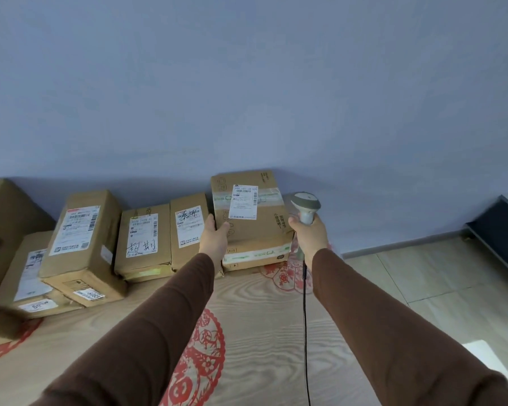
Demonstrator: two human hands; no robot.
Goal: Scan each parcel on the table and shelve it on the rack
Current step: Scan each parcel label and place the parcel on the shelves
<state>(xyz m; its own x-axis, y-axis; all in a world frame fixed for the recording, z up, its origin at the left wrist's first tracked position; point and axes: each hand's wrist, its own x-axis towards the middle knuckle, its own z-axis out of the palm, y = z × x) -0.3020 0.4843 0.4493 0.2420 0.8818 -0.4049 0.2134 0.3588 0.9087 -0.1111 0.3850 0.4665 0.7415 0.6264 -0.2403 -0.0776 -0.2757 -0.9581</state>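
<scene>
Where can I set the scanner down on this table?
The near tabletop is bare in front of the row of parcels, between the two sleeves and toward the near edge. The back along the wall is crowded: parcels stand side by side from the left stack to the box the left hand holds. The right hand grips the scanner.

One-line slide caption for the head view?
Left hand grips the rightmost cardboard parcel while right hand holds a corded barcode scanner beside it.
</scene>
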